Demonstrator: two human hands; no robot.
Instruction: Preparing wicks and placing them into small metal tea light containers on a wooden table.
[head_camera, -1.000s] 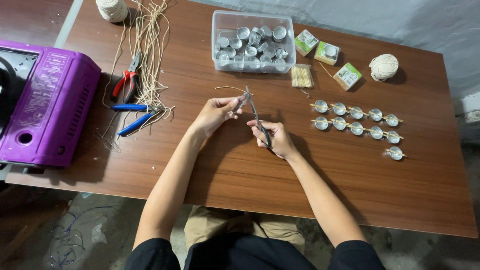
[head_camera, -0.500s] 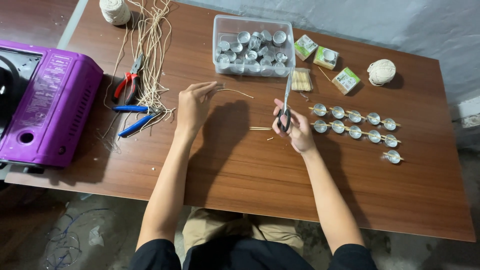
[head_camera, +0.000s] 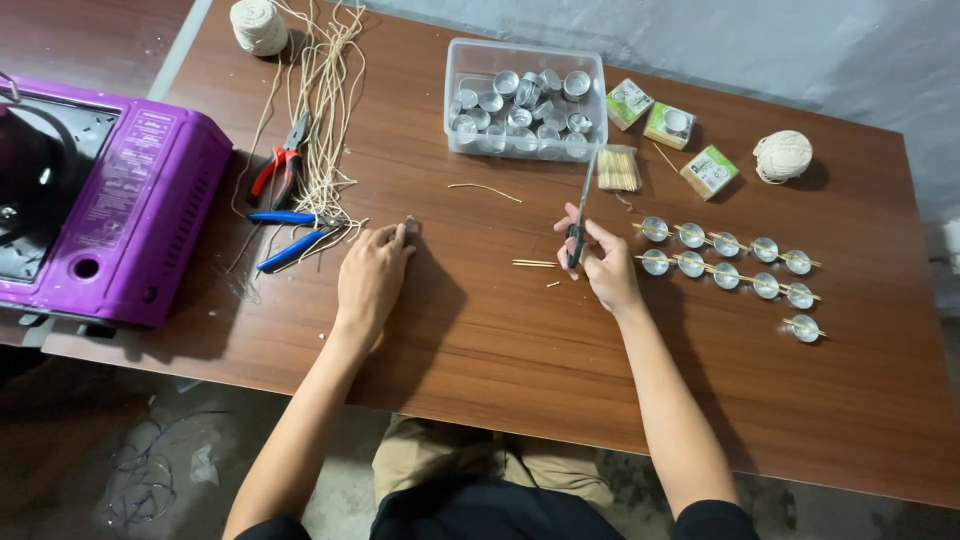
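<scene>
So my right hand (head_camera: 600, 262) is wrapped around a pair of scissors (head_camera: 580, 215), blades pointing up and away from me, and just to the left of it a couple of short cut wick bits (head_camera: 534, 264) lie on the desk (head_camera: 480, 330). My left hand (head_camera: 370, 275) rests flat-ish on the desk with fingers together, fingertips pressed on what looks like a small pale piece (head_camera: 410, 224), too tiny to tell what it is. A longer loose strand (head_camera: 485, 189) lies further up, near the clear tub of metal tealight cups (head_camera: 525, 100). Right of the scissors are two rows of cups with sticks across them (head_camera: 725, 258). Honestly the risk I see is those raised blades: swing my wrist right and I'd probably knock the rows out of line, and the cut bits look light enough to get brushed off
</scene>
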